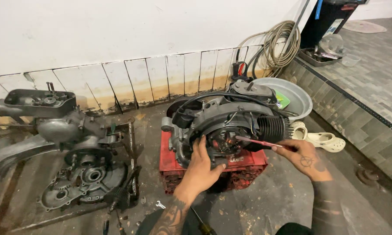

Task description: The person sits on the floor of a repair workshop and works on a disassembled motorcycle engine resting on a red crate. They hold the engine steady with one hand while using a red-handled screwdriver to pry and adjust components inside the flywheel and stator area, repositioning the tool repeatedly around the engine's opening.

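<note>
We steady the engine (224, 124) on its red crate (170, 159) with our left hand (202, 167); our right hand (302, 156) pinches a red screwdriver (257, 141) (pointing left, into the flywheel opening).

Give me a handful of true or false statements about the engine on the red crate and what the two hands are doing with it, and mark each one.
1. The right hand holds a red-handled screwdriver. True.
2. The left hand rests on the floor. False: it rests against the engine.
3. The engine sits on a red crate. True.
4. The screwdriver tip points at the pale clogs. False: it points into the engine's round opening.
5. A grey basin stands behind the engine. True.
</note>
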